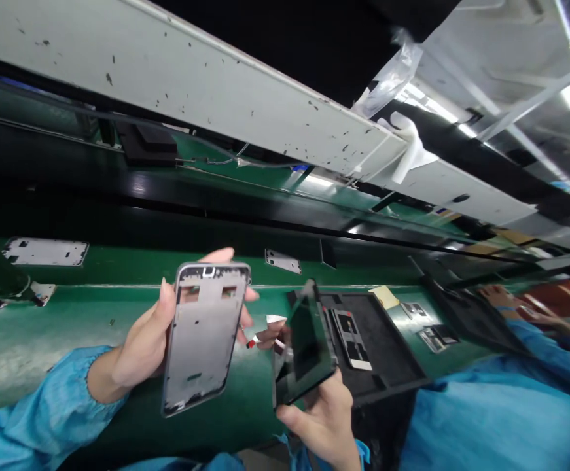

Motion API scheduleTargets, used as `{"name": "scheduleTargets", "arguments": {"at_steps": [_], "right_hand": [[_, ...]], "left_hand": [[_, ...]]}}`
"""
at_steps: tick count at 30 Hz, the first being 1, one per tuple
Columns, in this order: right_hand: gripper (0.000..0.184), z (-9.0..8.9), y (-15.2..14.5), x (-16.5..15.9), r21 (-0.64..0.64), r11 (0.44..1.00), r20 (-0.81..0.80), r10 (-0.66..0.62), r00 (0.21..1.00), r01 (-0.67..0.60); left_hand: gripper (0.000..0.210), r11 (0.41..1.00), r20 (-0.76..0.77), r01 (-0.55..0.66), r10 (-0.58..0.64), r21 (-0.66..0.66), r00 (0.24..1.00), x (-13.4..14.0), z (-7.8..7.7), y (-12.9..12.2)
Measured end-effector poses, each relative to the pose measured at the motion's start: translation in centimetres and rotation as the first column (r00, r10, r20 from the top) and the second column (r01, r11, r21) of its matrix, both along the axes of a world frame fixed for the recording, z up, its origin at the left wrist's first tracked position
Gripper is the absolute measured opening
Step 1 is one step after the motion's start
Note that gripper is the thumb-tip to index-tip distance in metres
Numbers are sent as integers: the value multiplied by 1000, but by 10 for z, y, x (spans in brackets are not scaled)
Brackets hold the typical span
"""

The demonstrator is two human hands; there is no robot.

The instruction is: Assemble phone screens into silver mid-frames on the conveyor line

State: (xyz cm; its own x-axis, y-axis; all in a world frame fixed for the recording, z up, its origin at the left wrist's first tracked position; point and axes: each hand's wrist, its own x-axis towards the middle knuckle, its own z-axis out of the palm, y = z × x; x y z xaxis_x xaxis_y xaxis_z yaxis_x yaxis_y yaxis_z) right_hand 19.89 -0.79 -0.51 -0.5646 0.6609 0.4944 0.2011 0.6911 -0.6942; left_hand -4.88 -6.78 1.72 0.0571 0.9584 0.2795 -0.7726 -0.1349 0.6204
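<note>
In the head view, a matte grey phone frame point(203, 340), round-cornered with rectangular cutouts, is gripped at its edges by the half-closed left hand point(144, 343); a glossy, flat dark panel point(307, 337) is clasped in the curled right hand point(324, 409). Both are held above a green bench point(132, 265).
</note>
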Motion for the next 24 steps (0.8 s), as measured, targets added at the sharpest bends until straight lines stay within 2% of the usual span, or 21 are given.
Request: {"name": "scheduleTargets", "arguments": {"at_steps": [2,4,6,11,18,21,24], "right_hand": [[69,10,0,-6,67,996,38,54,998,-56],[66,15,2,-10,100,992,81,69,994,-77],[63,16,4,-11,97,992,121,65,991,-77],[62,15,10,-8,92,991,186,83,979,-101],[63,23,19,-13,77,986,223,125,967,-145],[65,20,18,-28,40,986,170,151,974,-160],[74,10,13,-48,-59,988,32,145,989,-143]], "left_hand": [[64,980,-22,-200,200,14,980,-1,-4,12],[67,923,-22,-383,384,12,923,-4,-6,23],[69,883,-25,-469,469,9,883,-7,-6,31],[59,865,-42,-501,501,8,865,-14,-2,31],[53,863,-79,-497,504,90,860,-17,-4,31],[49,872,-161,-461,485,165,860,-20,-6,32],[49,873,-268,-426,481,239,835,-25,-5,34]]}}
